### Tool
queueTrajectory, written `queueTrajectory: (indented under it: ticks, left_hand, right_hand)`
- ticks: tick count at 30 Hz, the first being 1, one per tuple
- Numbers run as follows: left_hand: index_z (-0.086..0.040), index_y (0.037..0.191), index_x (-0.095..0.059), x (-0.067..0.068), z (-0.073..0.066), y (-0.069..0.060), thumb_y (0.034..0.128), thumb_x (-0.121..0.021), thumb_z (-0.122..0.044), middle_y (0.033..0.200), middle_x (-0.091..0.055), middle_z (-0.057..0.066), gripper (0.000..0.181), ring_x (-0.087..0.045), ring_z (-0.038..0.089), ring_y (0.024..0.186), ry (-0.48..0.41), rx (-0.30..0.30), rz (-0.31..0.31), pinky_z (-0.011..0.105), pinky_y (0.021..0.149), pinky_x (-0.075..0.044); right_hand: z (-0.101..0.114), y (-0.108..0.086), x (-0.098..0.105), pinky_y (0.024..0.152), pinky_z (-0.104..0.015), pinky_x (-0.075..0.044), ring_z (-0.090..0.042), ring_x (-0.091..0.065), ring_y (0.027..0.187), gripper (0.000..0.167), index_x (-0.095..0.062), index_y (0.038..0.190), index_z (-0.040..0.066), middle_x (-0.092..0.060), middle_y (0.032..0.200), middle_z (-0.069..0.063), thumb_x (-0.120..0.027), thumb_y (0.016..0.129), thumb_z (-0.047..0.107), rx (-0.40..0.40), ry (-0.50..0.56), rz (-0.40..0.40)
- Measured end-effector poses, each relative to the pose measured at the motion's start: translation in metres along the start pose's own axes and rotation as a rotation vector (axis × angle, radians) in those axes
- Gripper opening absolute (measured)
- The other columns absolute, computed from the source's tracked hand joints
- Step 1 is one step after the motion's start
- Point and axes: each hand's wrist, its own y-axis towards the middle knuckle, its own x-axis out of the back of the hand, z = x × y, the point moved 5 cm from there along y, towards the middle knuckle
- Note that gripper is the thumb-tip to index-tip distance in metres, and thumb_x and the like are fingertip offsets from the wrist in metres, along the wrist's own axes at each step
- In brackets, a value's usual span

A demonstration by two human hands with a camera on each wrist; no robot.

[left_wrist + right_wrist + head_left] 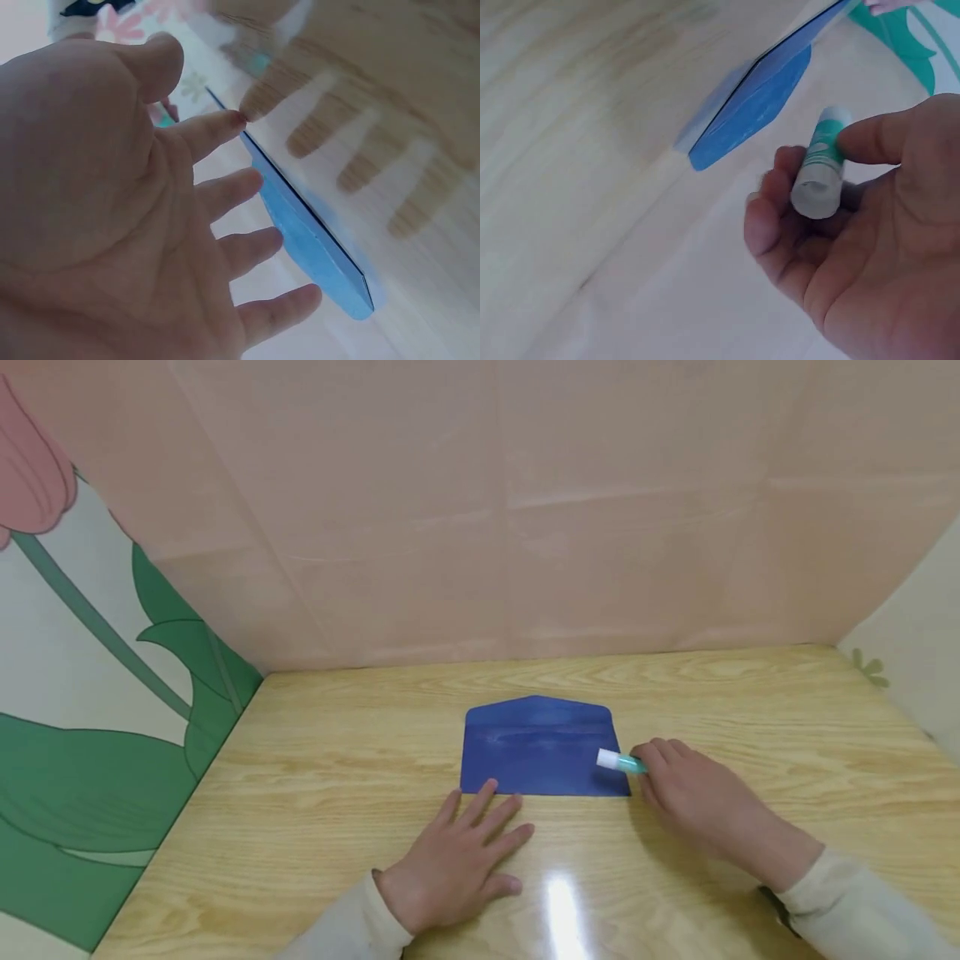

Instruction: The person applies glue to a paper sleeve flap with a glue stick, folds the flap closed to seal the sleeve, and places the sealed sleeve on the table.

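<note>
A blue envelope lies flat on the table, its pointed flap unfolded toward the back. My left hand is spread in front of it, fingers apart, fingertips at the envelope's near left edge. From the left wrist view, the left palm shows with nothing in it; whether the fingertips touch the envelope I cannot tell. Over the envelope's right side, my right hand holds a green and white glue stick, white end pointing left. The right wrist view has the glue stick pinched between thumb and curled fingers.
The wood-grain table extends around the envelope on all sides. A pink sheet rises behind the table's back edge. On the left stands a panel with a printed flower and green leaves; a pale panel stands on the right.
</note>
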Motion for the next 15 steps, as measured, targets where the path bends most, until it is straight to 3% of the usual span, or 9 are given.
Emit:
queueTrajectory:
  ticks: [3,9,15]
  left_hand:
    - [-0.033,0.158,-0.027,0.002,-0.001,0.002,0.104,-0.029,-0.058,0.166,-0.024,0.001,0.059,-0.022,0.031,0.153,0.011,-0.014,-0.052,0.055,0.117,-0.033]
    - [-0.029,0.159,-0.025,0.014,-0.003,0.009,0.1039,-0.035,-0.055,0.16,-0.037,0.005,0.061,-0.035,0.031,0.148,0.04,-0.015,-0.226,0.052,0.11,-0.043]
    - [-0.021,0.157,-0.03,0.025,-0.003,0.015,0.1054,-0.032,-0.053,0.152,-0.048,0.007,0.061,-0.045,0.028,0.142,0.007,0.028,-0.283,0.048,0.106,-0.047]
  right_hand:
    - [0.009,0.0,0.0,0.069,-0.033,-0.052,-0.013,-0.053,0.084,0.021,-0.056,0.112,0.004,-0.057,0.094,0.0,-0.06,0.092,0.01,0.034,0.013,0.019]
    - [0.029,-0.001,0.002,0.066,-0.026,-0.049,-0.006,-0.047,0.084,0.018,-0.054,0.11,0.011,-0.052,0.096,0.007,-0.06,0.093,0.011,0.111,0.077,0.017]
    - [0.045,-0.001,0.004,0.066,-0.024,-0.048,-0.001,-0.046,0.084,0.018,-0.053,0.109,0.019,-0.05,0.096,0.013,-0.061,0.094,0.014,0.128,0.139,0.021]
